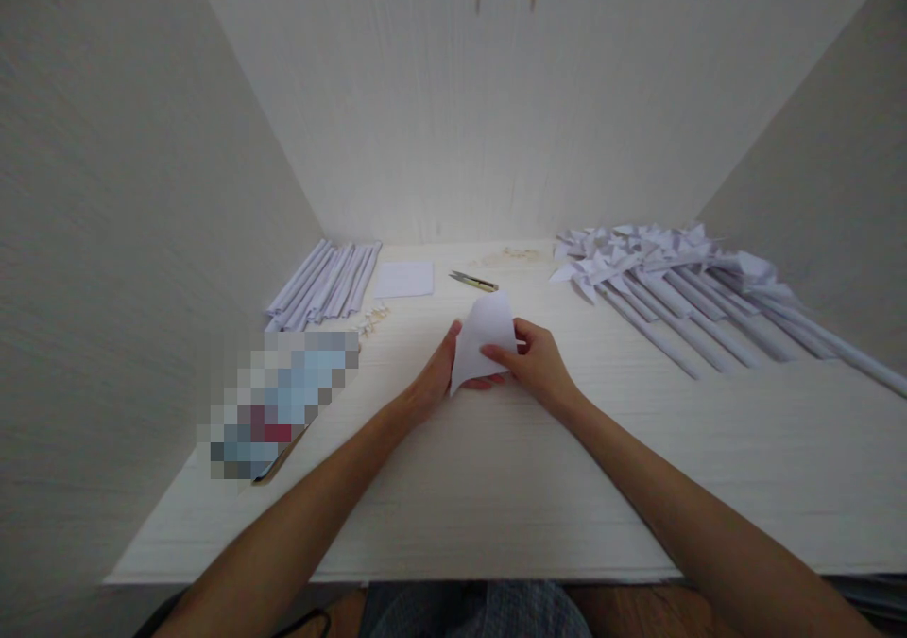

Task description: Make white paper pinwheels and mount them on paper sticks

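Head camera view: a white sheet sits between two bare hands above the middle of a table. The left hand holds its left edge, fingers reaching underneath; the right hand grips the right side, thumb pressed on top. The sheet is bent, one corner pointing down toward the person. Just beyond lie snips and, to their left, a square of paper. Paper tubes line the table's far left, small pale pieces beside them, near a pixelated item. Folded paper shapes crowd the far right above more rolled sticks. Pale walls enclose the white table on three sides.
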A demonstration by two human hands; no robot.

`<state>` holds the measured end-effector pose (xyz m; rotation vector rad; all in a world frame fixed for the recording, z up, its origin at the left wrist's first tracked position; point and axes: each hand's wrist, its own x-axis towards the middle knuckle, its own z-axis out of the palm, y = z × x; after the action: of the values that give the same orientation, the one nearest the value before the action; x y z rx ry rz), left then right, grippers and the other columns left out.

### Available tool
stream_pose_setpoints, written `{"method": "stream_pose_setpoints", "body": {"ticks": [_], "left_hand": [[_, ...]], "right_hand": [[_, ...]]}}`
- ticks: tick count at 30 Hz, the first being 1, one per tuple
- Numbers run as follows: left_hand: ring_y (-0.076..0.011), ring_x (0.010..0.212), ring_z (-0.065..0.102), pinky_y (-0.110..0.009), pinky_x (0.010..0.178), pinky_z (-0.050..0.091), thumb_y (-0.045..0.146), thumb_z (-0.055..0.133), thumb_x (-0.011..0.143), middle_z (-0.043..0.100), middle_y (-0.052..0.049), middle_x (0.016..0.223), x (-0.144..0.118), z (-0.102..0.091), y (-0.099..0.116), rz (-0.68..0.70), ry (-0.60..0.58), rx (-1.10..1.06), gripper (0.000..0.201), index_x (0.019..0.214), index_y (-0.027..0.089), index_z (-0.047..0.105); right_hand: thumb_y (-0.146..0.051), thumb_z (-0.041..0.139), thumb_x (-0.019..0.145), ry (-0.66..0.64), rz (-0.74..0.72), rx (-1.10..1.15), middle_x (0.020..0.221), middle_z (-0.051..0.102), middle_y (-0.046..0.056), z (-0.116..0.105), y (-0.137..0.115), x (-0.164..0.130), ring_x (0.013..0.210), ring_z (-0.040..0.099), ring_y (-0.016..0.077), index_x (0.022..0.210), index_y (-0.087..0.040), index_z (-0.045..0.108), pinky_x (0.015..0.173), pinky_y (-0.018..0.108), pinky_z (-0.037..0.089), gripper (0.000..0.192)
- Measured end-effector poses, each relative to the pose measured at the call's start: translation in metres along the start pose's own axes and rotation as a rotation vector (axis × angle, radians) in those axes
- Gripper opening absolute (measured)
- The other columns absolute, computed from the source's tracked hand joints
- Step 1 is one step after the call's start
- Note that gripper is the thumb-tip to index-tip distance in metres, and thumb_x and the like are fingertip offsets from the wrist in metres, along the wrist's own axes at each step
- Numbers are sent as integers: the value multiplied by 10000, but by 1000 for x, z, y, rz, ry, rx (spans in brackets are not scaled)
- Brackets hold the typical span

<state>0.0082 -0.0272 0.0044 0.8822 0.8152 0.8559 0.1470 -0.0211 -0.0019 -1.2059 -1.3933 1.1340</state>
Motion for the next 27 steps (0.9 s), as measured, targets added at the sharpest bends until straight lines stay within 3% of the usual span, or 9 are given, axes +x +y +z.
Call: {"method": "stream_pose_setpoints", "body": {"ticks": [3,5,8,11,17,22,27], "left_hand": [[-248,885,606,-355,718,498,690,388,646,658,-128,940,-1,-4,0,80,-9,-15,709,1068,147,560],[-248,899,598,-348,753,485,657,512,585,658,-124,945,-1,-7,1,178,35,29,676,1015,141,587],[-235,822,613,-337,729,487,458,695,524,673,-111,880,-1,-8,2,282,270,173,510,889,109,626],[-209,699,623,-323,643,502,371,709,533,681,-93,779,1,-7,3,295,481,152,397,809,97,632],[-188,618,620,-327,616,506,306,731,492,668,-59,663,3,-7,9,298,543,-75,355,764,109,620],[-190,670,620,-319,642,500,327,729,486,672,-57,698,4,-13,14,419,597,-49,380,779,108,626],[-174,643,610,-288,607,495,338,727,491,677,-71,732,3,-12,11,404,592,26,387,778,97,631]], "right_hand": [[-321,619,604,12,18,-29,612,591,13,-1,0,0,515,508,126,695,-131,606,465,255,402,211],[-341,605,619,18,23,-33,570,574,7,-2,2,1,501,489,124,653,-130,604,462,253,382,214],[-358,606,620,-8,5,-15,560,563,4,-1,6,1,518,483,128,623,-141,592,483,258,374,218],[-360,624,609,-60,-25,17,587,566,-2,1,7,0,561,492,134,628,-155,591,519,262,374,209],[-341,642,613,-129,-105,156,515,423,-53,1,1,-1,500,377,78,511,-170,490,489,231,291,250],[-281,657,614,-118,-219,236,491,346,-69,-2,1,0,477,301,57,459,-165,433,461,225,225,296],[-322,663,605,-165,-50,350,500,467,-53,-3,6,1,468,394,66,535,-167,539,448,208,298,210]]}}
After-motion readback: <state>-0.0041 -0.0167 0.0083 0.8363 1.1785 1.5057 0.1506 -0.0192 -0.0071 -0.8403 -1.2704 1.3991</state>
